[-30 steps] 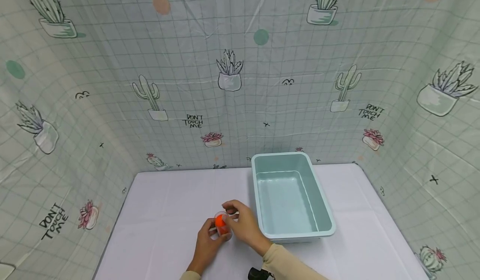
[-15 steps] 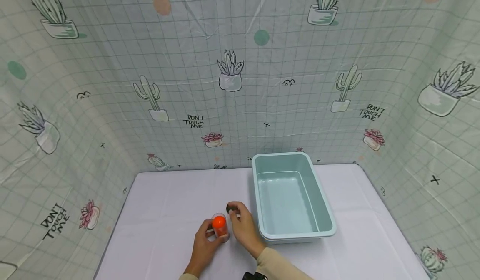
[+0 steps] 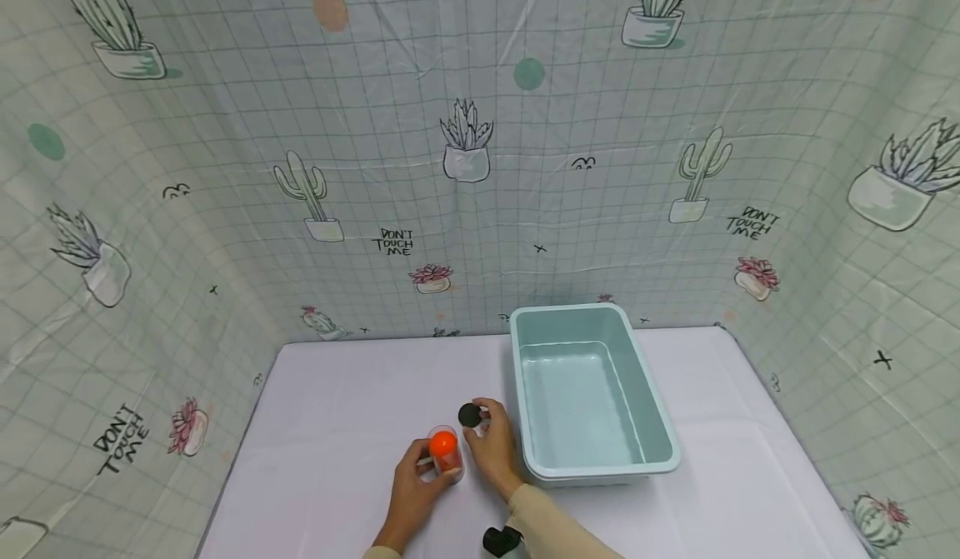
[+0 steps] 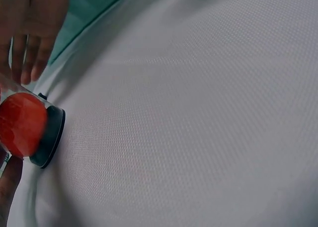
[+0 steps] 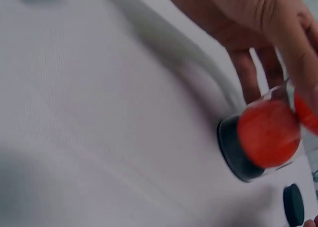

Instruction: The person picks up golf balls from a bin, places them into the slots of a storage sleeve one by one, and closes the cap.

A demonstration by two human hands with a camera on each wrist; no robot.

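In the head view my left hand (image 3: 414,486) grips a clear cylindrical jar (image 3: 457,469) from the left side. Orange-red balls (image 5: 270,133) fill it, stacked above its black base (image 4: 48,137). One ball shows at the jar's upper end. To the right of the jar, my right hand (image 3: 495,449) pinches a round black lid (image 3: 469,415) by its edge, apart from the jar. In the right wrist view the lid appears at the lower right edge, with only fingertips of that hand showing beside it.
A pale teal tray (image 3: 672,464) stands just right of the right hand on the white-covered table (image 3: 337,417). Cloth printed with cacti (image 3: 465,209) hangs behind and on both sides. A small black device (image 3: 501,541) sits by the right sleeve (image 3: 555,526).
My right hand has drawn away from the jar's top to the right, and the black lid in its fingers has come into full view. The left hand keeps holding the jar in about the same place.
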